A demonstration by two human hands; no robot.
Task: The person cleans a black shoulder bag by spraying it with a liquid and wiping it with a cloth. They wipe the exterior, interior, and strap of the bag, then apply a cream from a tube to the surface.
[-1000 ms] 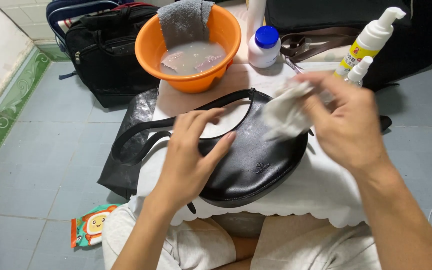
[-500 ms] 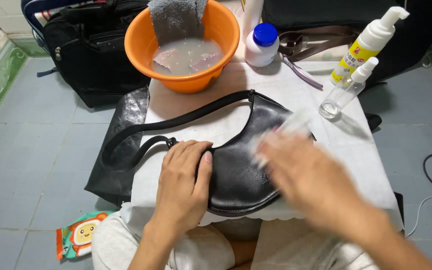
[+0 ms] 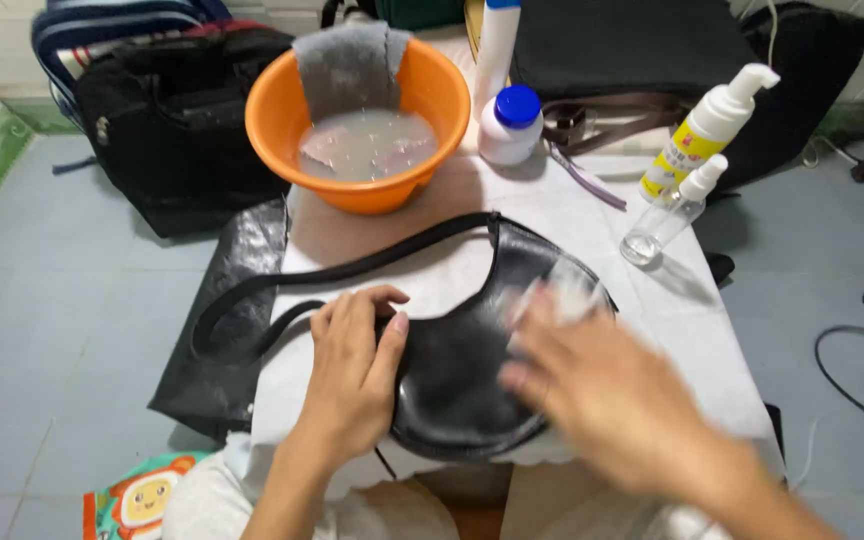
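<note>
Pressing flat with spread fingers, the left hand [image 3: 352,375] holds the black bag [image 3: 462,370]; at 3 o'clock, the blurry right hand [image 3: 612,400] pinches a white cloth [image 3: 557,300].

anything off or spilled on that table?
No spill shows. Oddities: the clear spray bottle leans tilted against the foam pump bottle, and a grey cloth hangs over the orange basin of cloudy water.

the left hand [image 3: 352,375] lies flat, palm down, fingers together and pointing away, thumb spread to the right, forearm running back toward the body. the right hand [image 3: 602,385] is blurred, palm down, fingers stretched out to the upper left.
</note>
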